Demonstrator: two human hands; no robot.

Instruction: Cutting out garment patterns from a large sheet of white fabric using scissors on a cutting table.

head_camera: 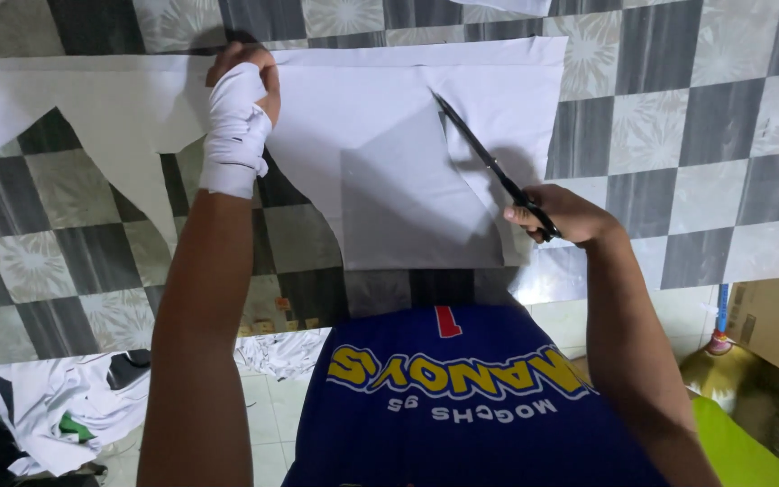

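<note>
While left hand pins white fabric, right hand grips scissors.

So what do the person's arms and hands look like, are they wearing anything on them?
The left hand is wrapped in white bandage-like cloth from the knuckles past the wrist, with the fingertips left free. The right hand wears nothing. Both forearms are bare, with no sleeves showing on them. The person wears a blue shirt with yellow and white lettering.
</note>
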